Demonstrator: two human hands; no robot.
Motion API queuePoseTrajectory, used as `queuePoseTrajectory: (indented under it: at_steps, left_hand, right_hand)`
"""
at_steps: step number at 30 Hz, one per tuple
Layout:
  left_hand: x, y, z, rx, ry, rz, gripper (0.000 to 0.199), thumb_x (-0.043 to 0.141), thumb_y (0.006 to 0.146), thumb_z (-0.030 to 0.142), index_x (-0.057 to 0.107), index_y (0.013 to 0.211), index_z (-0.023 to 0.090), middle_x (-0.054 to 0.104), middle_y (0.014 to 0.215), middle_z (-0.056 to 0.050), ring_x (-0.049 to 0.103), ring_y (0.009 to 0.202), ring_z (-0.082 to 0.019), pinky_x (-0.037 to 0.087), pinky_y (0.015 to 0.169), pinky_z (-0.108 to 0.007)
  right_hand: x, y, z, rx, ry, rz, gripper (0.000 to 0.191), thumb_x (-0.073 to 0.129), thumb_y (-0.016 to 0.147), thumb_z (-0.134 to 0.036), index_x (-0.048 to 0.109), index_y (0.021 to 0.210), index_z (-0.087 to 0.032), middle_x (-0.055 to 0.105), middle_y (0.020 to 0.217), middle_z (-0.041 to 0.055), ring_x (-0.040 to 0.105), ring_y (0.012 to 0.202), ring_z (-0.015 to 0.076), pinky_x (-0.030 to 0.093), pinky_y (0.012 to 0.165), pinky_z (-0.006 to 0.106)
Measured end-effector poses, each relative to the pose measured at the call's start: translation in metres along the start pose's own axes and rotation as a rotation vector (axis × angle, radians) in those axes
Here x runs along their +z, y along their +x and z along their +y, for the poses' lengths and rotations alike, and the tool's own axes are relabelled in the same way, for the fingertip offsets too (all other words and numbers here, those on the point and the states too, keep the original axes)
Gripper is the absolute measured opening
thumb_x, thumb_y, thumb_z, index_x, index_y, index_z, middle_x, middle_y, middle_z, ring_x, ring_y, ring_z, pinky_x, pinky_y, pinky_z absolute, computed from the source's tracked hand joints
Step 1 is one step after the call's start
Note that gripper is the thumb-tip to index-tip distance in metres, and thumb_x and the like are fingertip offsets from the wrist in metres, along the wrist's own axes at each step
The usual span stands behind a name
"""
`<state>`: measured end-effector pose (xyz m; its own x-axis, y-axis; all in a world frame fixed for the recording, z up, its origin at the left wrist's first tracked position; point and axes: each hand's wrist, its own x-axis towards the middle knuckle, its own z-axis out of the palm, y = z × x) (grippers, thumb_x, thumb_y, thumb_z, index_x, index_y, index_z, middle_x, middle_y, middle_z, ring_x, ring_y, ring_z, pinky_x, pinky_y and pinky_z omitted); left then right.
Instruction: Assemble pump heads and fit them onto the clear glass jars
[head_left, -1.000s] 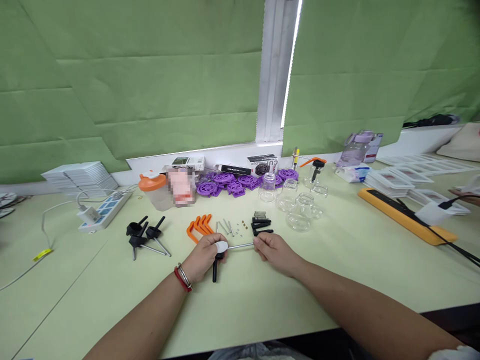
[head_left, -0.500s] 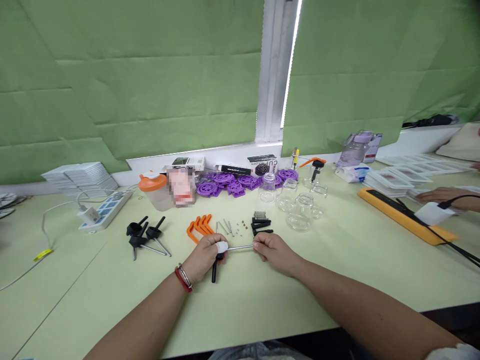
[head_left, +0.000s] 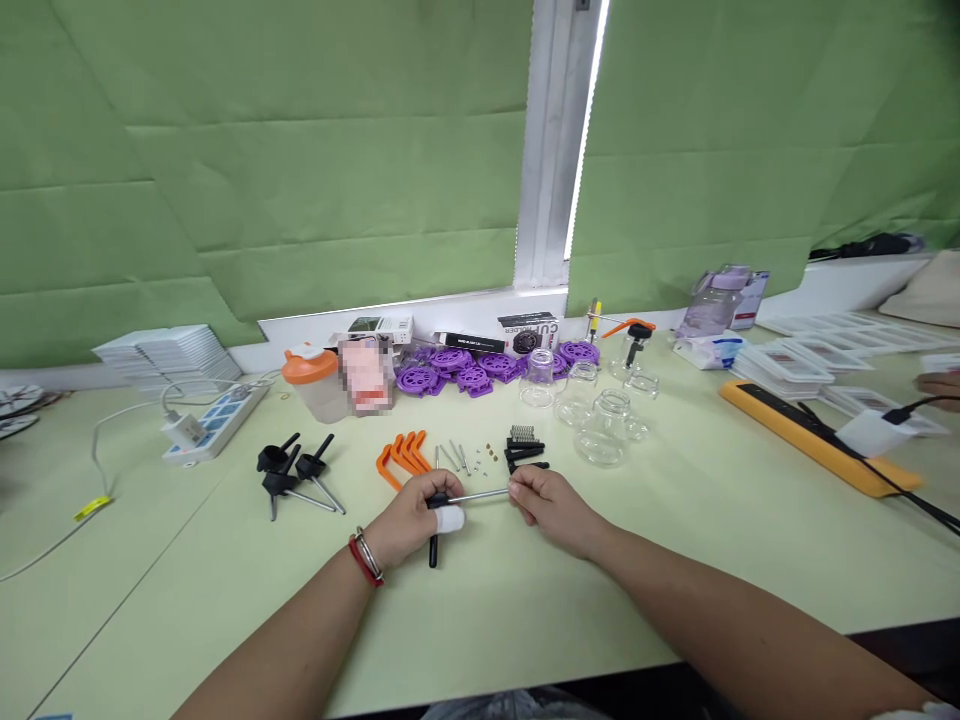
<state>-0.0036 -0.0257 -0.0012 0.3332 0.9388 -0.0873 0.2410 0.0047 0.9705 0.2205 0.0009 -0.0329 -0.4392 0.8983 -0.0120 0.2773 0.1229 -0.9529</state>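
Both hands pinch one assembly low over the table. Left hand closed around black handle piece; handle's lower end sticks out below the fist toward the person, white-wrapped fingertip on top. Right hand closed on far end of metal rod, thumb and fingers pinching it. Rod runs roughly level between the two hands, bare middle span visible, left end meeting the black piece at the left hand's grip. Red and metal bangles on left wrist.

Just beyond the hands: orange clips, loose metal pins, small screws, black levers with a spring behind. Further left, finished black handle-and-rod units. Glass jars beyond and right of right hand, purple discs near the wall. Another person's hand at far right edge, well apart.
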Motion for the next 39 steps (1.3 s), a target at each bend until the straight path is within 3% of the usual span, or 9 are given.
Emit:
queuePoseTrajectory:
  at_steps: [2, 4, 7, 9, 10, 15, 22, 30, 39]
  left_hand:
    - [-0.007, -0.003, 0.004, 0.066, 0.088, -0.021, 0.025, 0.068, 0.064, 0.022, 0.057, 0.086, 0.017, 0.056, 0.076, 0.001, 0.050, 0.067, -0.012, 0.042, 0.063, -0.023]
    - [-0.020, -0.005, 0.008, 0.133, 0.159, 0.088, 0.026, 0.066, 0.066, 0.025, 0.057, 0.090, 0.018, 0.058, 0.082, -0.002, 0.053, 0.073, -0.014, 0.044, 0.067, -0.026]
    - [-0.051, -0.006, 0.009, 0.133, 0.314, 0.559, 0.028, 0.061, 0.071, 0.033, 0.056, 0.095, 0.019, 0.060, 0.093, -0.005, 0.057, 0.084, -0.019, 0.045, 0.072, -0.028]
    - [-0.074, -0.006, 0.007, -0.045, 0.515, 0.913, 0.030, 0.058, 0.072, 0.037, 0.056, 0.096, 0.020, 0.063, 0.089, -0.005, 0.058, 0.078, -0.020, 0.045, 0.067, -0.030]
    - [-0.084, -0.007, 0.005, -0.161, 0.614, 0.983, 0.030, 0.056, 0.072, 0.039, 0.056, 0.096, 0.020, 0.064, 0.087, -0.006, 0.059, 0.076, -0.022, 0.045, 0.065, -0.031]
    - [-0.102, -0.007, -0.002, -0.449, 0.899, 0.825, 0.035, 0.053, 0.071, 0.037, 0.057, 0.099, 0.018, 0.066, 0.095, -0.013, 0.062, 0.085, -0.029, 0.044, 0.060, -0.033]
    - [-0.092, -0.004, -0.003, -0.515, 1.063, 0.682, 0.039, 0.046, 0.075, 0.045, 0.057, 0.100, 0.017, 0.065, 0.100, -0.017, 0.062, 0.089, -0.032, 0.043, 0.057, -0.033]
    - [-0.122, -0.013, -0.006, -0.518, 1.088, 0.911, 0.032, 0.042, 0.078, 0.031, 0.063, 0.100, 0.020, 0.060, 0.116, -0.015, 0.059, 0.098, -0.033, 0.048, 0.065, -0.040]
    - [-0.137, -0.014, -0.020, -0.564, 1.117, 0.809, 0.049, 0.050, 0.070, 0.021, 0.056, 0.118, 0.019, 0.051, 0.130, -0.016, 0.059, 0.100, -0.033, 0.050, 0.068, -0.041]
  right_hand:
    - [0.000, 0.000, 0.000, -0.012, 0.044, 0.006, 0.026, 0.044, 0.087, -0.042, 0.046, 0.074, -0.019, 0.043, 0.057, -0.0045, 0.040, 0.052, 0.0099, 0.034, 0.053, 0.023]
    - [0.000, -0.001, 0.001, -0.018, 0.088, -0.003, 0.028, 0.044, 0.087, -0.046, 0.047, 0.077, -0.019, 0.043, 0.061, -0.0043, 0.040, 0.053, 0.0097, 0.034, 0.052, 0.023]
    - [0.000, -0.001, 0.002, -0.016, 0.109, -0.027, 0.030, 0.044, 0.086, -0.049, 0.049, 0.081, -0.019, 0.042, 0.064, -0.0039, 0.040, 0.053, 0.0095, 0.034, 0.051, 0.023]
    - [0.000, -0.001, 0.003, -0.016, 0.098, -0.039, 0.030, 0.044, 0.086, -0.049, 0.050, 0.082, -0.019, 0.041, 0.064, -0.0040, 0.039, 0.054, 0.0095, 0.033, 0.051, 0.023]
    - [0.000, -0.001, 0.003, -0.017, 0.091, -0.043, 0.030, 0.045, 0.087, -0.048, 0.050, 0.082, -0.019, 0.040, 0.064, -0.0041, 0.039, 0.054, 0.0094, 0.033, 0.051, 0.023]
    - [-0.001, -0.002, 0.004, -0.012, 0.073, -0.051, 0.028, 0.044, 0.088, -0.046, 0.051, 0.082, -0.020, 0.041, 0.064, -0.0042, 0.037, 0.053, 0.0091, 0.032, 0.051, 0.023]
    - [-0.001, -0.002, 0.002, -0.020, 0.045, -0.051, 0.030, 0.044, 0.087, -0.048, 0.049, 0.078, -0.020, 0.039, 0.061, -0.0047, 0.036, 0.052, 0.0095, 0.032, 0.051, 0.023]
    - [-0.001, -0.003, -0.001, -0.028, -0.003, -0.050, 0.031, 0.044, 0.087, -0.048, 0.049, 0.076, -0.020, 0.038, 0.060, -0.0046, 0.035, 0.052, 0.0097, 0.031, 0.050, 0.023]
    - [-0.002, -0.003, -0.001, -0.041, -0.041, -0.059, 0.031, 0.044, 0.087, -0.048, 0.049, 0.076, -0.020, 0.038, 0.061, -0.0042, 0.035, 0.054, 0.0099, 0.030, 0.051, 0.023]
